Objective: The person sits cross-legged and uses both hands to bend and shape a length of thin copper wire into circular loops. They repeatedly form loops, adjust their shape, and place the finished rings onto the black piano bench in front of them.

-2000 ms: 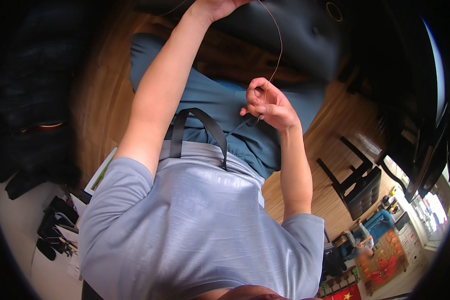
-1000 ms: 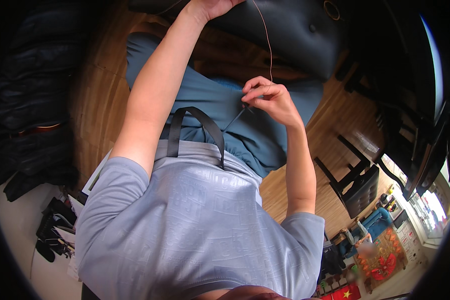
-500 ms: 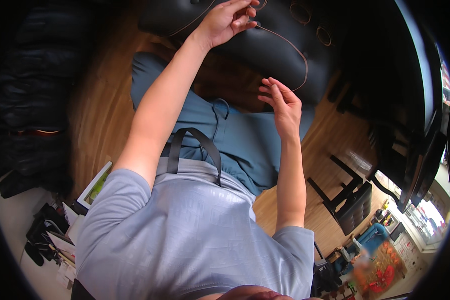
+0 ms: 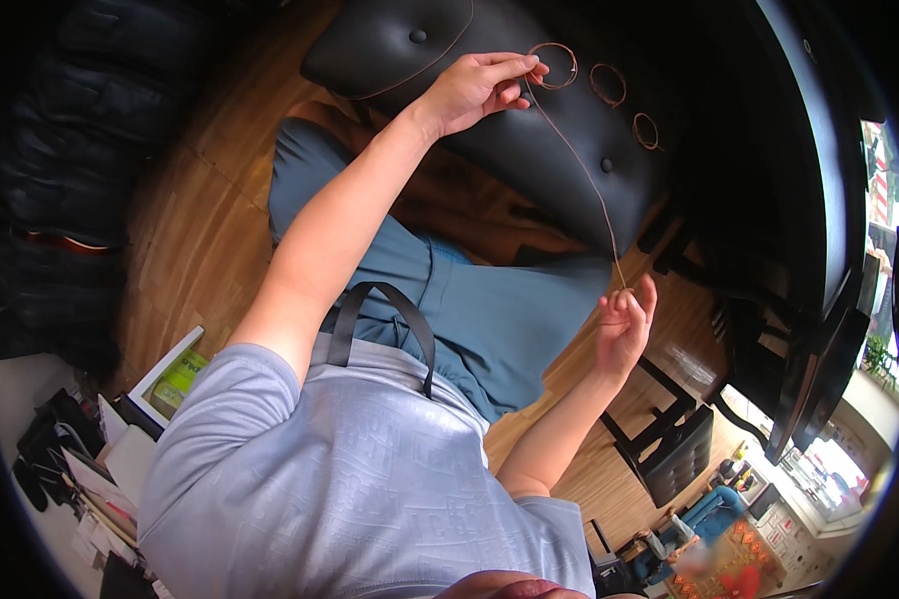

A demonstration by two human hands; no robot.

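A thin copper-coloured wire (image 4: 601, 205) runs nearly straight between my hands, above a black padded bench (image 4: 529, 160). My left hand (image 4: 484, 92) pinches it at the upper end, beside a wire loop (image 4: 574, 66) just past the fingertips. Lower and to the right, my right hand (image 4: 624, 324) has its fingers curled on the wire's other end, the index finger raised. Two more wire coils, one nearer (image 4: 624, 88) and one farther right (image 4: 656, 136), lie on the bench. Another copper-coloured strand (image 4: 456, 43) crosses the bench's left part.
Beyond the bench at the right stands large black furniture (image 4: 809, 200). A black stool (image 4: 679, 454) is on the wooden floor (image 4: 185, 250) to my right. On my left are a dark padded seat (image 4: 65, 180) and a white open box (image 4: 175, 374) with a green package inside.
My right hand has moved down and right, away from the left, drawing the curved wire nearly straight. My left hand appears slightly lower and farther right as the view shifted.
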